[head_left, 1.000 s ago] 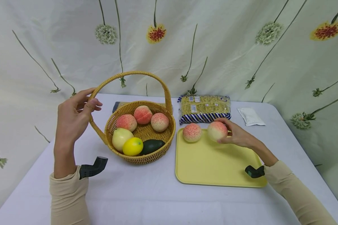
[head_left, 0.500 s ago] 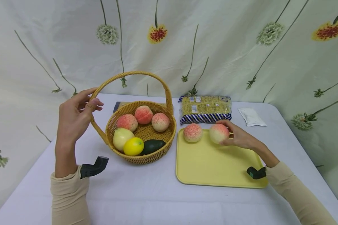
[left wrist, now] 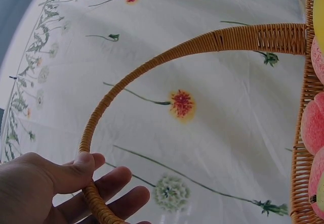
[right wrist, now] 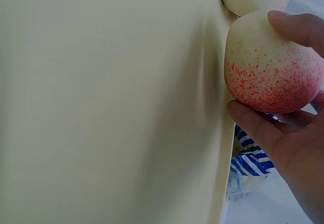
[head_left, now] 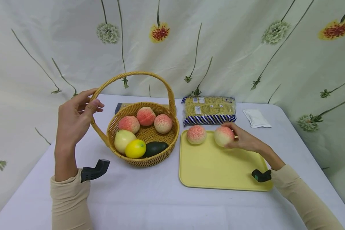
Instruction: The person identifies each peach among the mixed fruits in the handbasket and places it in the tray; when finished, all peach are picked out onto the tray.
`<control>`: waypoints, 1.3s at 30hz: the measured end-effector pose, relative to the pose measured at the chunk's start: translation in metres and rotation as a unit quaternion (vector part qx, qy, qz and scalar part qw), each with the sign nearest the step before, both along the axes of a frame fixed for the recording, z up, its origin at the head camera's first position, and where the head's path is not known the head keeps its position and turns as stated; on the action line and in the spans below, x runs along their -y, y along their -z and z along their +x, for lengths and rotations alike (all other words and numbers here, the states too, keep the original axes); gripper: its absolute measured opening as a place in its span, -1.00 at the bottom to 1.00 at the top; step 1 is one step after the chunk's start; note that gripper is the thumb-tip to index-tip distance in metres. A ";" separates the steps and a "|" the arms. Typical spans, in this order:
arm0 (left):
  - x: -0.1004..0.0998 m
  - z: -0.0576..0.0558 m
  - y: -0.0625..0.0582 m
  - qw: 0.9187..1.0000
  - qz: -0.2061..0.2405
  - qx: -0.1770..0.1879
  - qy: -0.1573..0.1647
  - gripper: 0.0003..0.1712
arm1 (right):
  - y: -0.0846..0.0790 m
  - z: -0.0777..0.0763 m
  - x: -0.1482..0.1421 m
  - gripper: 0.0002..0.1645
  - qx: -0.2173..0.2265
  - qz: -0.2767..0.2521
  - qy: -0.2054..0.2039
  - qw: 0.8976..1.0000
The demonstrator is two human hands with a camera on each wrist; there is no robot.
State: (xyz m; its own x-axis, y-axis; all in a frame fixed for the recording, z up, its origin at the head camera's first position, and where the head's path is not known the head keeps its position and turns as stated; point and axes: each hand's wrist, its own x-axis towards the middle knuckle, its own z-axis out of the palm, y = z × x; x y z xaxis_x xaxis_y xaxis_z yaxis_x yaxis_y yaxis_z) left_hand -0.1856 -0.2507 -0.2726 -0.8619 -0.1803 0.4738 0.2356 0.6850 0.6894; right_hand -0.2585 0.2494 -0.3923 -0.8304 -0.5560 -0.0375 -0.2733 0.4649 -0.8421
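My left hand [head_left: 76, 118] grips the left side of the arched handle [head_left: 132, 74] of a round wicker basket [head_left: 143, 163]; the left wrist view shows the thumb and fingers around the handle [left wrist: 152, 64]. Inside the basket lie several pink peaches [head_left: 146, 116], a pale green-yellow fruit [head_left: 124, 141], a yellow lemon [head_left: 135, 149] and a dark green avocado-like fruit [head_left: 156, 149]. Over the far edge of a yellow tray [head_left: 218, 172], my right hand [head_left: 244, 139] holds a pink and cream peach [head_left: 223, 136] between thumb and fingers. Another peach [head_left: 196, 134] sits at the tray's far left corner.
Behind the tray lies a clear pasta bag [head_left: 209, 110] with blue-striped ends. A small white packet [head_left: 256, 118] rests to its right. Partly hidden behind the basket is a flat dark-ended object [head_left: 119, 108]. A flower-print cloth [head_left: 233, 48] hangs behind the table.
The right hand and its peach have shifted slightly right, away from the other peach on the tray. My left hand stays on the basket handle.
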 end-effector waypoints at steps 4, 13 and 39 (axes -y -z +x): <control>0.000 0.000 0.000 1.000 0.001 0.002 -0.001 -0.56 | 0.000 0.000 0.000 -0.06 0.003 0.002 0.002 1.000; 0.001 0.000 0.000 1.000 0.002 0.003 0.000 -0.56 | 0.003 0.002 -0.001 -0.06 -0.006 0.019 0.003 1.000; 0.000 0.000 0.000 1.000 0.000 0.002 0.001 -0.55 | 0.004 0.004 -0.003 -0.07 0.009 0.010 -0.003 1.000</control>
State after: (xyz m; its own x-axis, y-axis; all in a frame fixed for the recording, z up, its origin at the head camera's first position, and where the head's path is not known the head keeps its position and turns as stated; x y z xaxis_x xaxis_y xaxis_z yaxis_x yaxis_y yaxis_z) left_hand -0.1854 -0.2504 -0.2725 -0.8641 -0.1784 0.4706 0.2347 0.6843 0.6904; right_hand -0.2542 0.2521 -0.3966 -0.8261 -0.5598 -0.0646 -0.2602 0.4807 -0.8374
